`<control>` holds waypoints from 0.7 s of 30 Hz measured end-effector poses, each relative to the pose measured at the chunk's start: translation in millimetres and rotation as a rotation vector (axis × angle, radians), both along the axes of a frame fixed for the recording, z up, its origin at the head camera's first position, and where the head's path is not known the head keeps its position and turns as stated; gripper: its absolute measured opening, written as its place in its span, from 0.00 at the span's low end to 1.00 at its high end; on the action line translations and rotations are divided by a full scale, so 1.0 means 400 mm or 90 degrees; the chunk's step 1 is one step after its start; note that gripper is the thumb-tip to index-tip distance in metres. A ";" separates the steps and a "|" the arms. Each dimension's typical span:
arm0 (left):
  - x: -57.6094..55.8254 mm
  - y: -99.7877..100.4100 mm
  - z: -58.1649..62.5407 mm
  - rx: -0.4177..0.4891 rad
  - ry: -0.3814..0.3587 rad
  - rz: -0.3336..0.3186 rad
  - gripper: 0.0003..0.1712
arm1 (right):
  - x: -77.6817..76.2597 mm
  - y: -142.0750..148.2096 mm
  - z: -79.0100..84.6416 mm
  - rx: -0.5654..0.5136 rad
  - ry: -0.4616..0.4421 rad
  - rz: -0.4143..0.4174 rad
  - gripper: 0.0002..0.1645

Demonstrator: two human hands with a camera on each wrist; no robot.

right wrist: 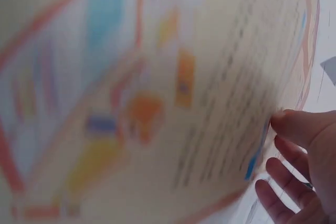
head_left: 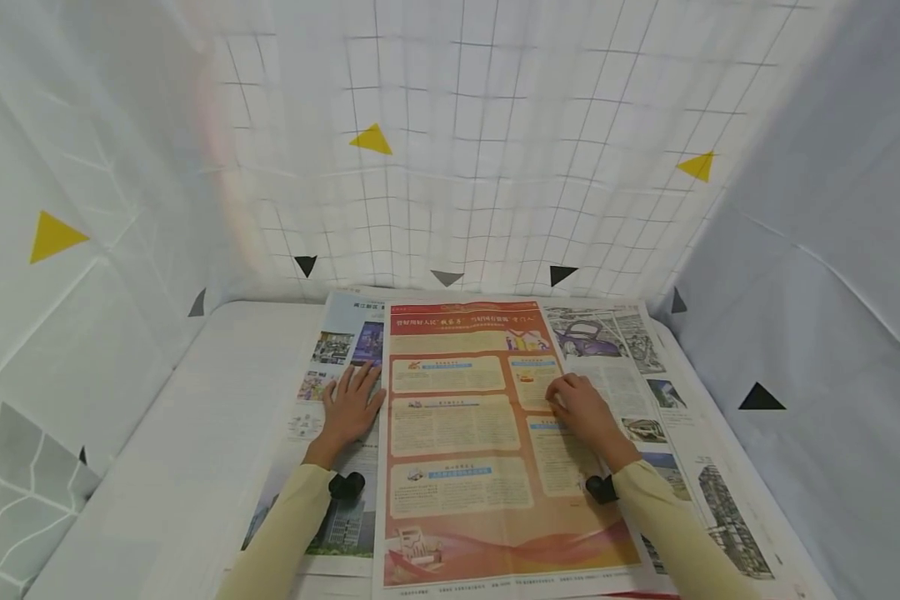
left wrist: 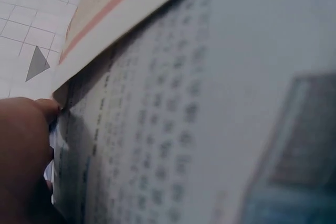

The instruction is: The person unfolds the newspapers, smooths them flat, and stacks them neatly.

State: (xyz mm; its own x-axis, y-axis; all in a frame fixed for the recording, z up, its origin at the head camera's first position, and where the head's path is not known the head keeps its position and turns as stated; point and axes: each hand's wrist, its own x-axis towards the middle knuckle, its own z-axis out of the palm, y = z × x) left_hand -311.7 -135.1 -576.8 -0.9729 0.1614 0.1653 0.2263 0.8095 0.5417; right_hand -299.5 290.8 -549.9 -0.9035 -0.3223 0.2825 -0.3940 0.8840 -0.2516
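A red-and-cream newspaper sheet (head_left: 457,492) lies on top of other newspaper pages. My left hand (head_left: 351,407) rests with spread fingers on the page to its left, the thumb at the red sheet's left edge. In the left wrist view, that thumb (left wrist: 48,108) meets the edge of the sheet. On the opposite side, my right hand (head_left: 583,412) lies over the right part of the red sheet. The right wrist view shows the right thumb (right wrist: 287,121) touching the paper while the other fingers (right wrist: 283,177) are loosely bent and apart.
Beneath the red sheet, photo-printed newspaper pages (head_left: 663,400) stick out on both sides. They lie on a white table (head_left: 195,417). White grid-lined fabric (head_left: 450,175) hangs behind, with yellow and black triangles on it, and pale fabric walls (head_left: 817,275) enclose the sides.
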 end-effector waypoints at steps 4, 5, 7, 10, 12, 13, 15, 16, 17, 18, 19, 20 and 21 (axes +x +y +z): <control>0.002 0.004 0.003 -0.006 -0.010 0.009 0.34 | 0.000 -0.027 -0.003 -0.018 0.009 0.019 0.08; 0.004 0.006 0.007 -0.009 -0.015 0.011 0.34 | 0.000 -0.034 -0.004 -0.023 0.009 0.026 0.08; 0.007 0.010 0.013 -0.011 -0.019 0.015 0.34 | -0.003 -0.047 -0.010 -0.026 0.012 0.031 0.08; 0.007 0.013 0.014 -0.009 -0.019 0.017 0.34 | -0.007 -0.068 -0.016 -0.024 0.019 0.038 0.07; 0.003 0.010 0.003 -0.009 -0.007 0.016 0.34 | -0.010 -0.085 -0.018 -0.019 0.015 0.041 0.08; 0.001 0.008 -0.003 -0.007 -0.002 0.016 0.34 | -0.009 -0.094 -0.016 -0.022 0.013 0.049 0.08; -0.004 0.005 -0.016 -0.008 0.013 0.016 0.34 | -0.007 -0.113 -0.010 -0.029 -0.012 0.062 0.08; -0.006 0.004 -0.022 -0.011 0.017 0.016 0.34 | -0.007 -0.123 -0.007 -0.036 -0.028 0.069 0.08; -0.008 0.004 -0.028 -0.016 0.024 0.016 0.34 | -0.007 -0.132 -0.005 -0.043 -0.043 0.074 0.08; -0.009 0.005 -0.033 -0.024 0.024 0.017 0.35 | -0.006 -0.141 -0.002 -0.051 -0.059 0.077 0.08; -0.010 0.006 -0.036 -0.034 0.022 0.018 0.35 | -0.006 -0.150 0.000 -0.058 -0.069 0.082 0.08; -0.009 0.007 -0.038 -0.045 0.019 0.018 0.35 | -0.006 -0.158 0.001 -0.063 -0.078 0.083 0.08; -0.008 0.008 -0.040 -0.055 0.013 0.017 0.36 | -0.006 -0.166 0.001 -0.063 -0.078 0.085 0.08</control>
State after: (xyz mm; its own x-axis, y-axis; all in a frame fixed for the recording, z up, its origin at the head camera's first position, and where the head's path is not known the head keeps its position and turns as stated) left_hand -315.1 -131.9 -592.8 -0.9738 0.1495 0.1714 0.2138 0.8589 0.4654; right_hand -301.8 224.3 -549.5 -0.8844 -0.4172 0.2092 -0.4667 0.7945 -0.3886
